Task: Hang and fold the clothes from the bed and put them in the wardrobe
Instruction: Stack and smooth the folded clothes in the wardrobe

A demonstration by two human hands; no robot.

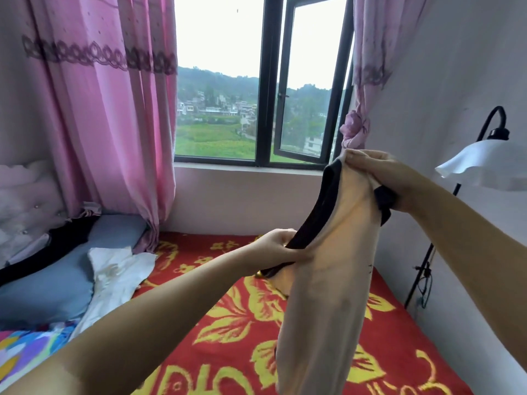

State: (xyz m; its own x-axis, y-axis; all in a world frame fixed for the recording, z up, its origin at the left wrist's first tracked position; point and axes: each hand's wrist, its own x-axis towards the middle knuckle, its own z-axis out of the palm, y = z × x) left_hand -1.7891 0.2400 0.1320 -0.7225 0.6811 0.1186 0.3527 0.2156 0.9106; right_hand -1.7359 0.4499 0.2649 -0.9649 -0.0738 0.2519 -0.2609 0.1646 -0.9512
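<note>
1. Garment under handling: a cream garment (328,295) with black trim (313,215) along its upper edge, held up in the air above the bed (399,337), its lower part hanging down out of the bottom of the view.
2. Right hand (379,172): raised near the window (256,81); fingers curled, pinching the top corner of the garment, with cream cloth bunched under the fingertips and black trim showing below the palm.
3. Left hand (278,246): lower and to the left; fingers and thumb closed round the black trim at the garment's other upper edge.
4. Garment hangs slanted between the two hands, taut along the trim.
5. Bed surface: red floral cover; a white garment (114,277) and a black garment (65,240) lie near the blue pillow (42,292) at far left.
6. Floor lamp (484,163) stands at right, beside the wall.
</note>
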